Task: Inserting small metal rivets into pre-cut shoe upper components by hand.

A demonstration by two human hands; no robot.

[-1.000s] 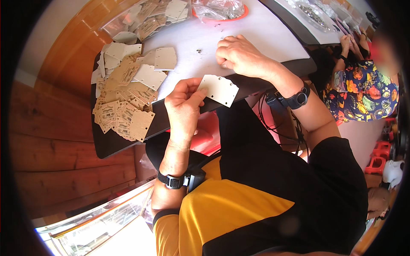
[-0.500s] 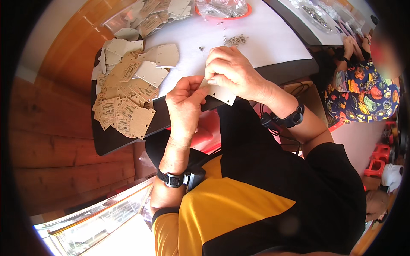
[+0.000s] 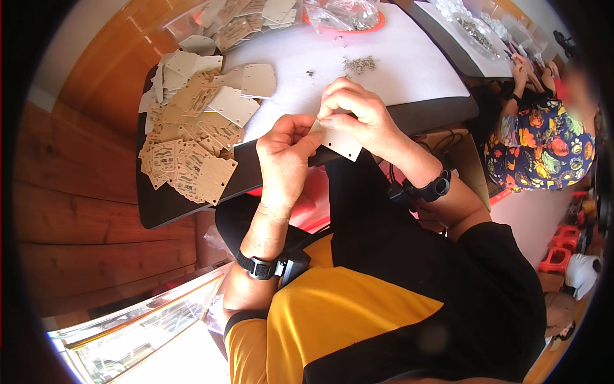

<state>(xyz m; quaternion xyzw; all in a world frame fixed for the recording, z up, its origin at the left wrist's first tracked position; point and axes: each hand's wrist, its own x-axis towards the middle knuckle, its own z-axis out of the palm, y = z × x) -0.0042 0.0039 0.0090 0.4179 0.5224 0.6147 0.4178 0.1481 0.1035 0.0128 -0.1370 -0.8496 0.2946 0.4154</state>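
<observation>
My left hand [image 3: 284,153] pinches a pale display card [image 3: 342,144] with small punched holes by its left edge, above the table's front edge. My right hand [image 3: 361,115] is closed at the card's upper edge, thumb and forefinger pressed together beside my left fingertips. Anything between those fingers is too small to make out. Just beyond my hands lies a small heap of metal pieces [image 3: 359,64] on the white table surface [image 3: 409,57]. A few loose metal bits [image 3: 310,73] lie left of the heap.
Left of my hands spreads a pile of printed brown cards [image 3: 185,163], with blank pale cards [image 3: 230,105] beside it. At the back are more cards [image 3: 256,16] and a plastic bag of metal pieces [image 3: 345,13] in a red tray. Another person [image 3: 537,141] works at the right.
Both hands and the card appear slightly farther right in view, as does the tabletop. My right fingers have shifted a little at the card's upper edge; my left grip stays.
</observation>
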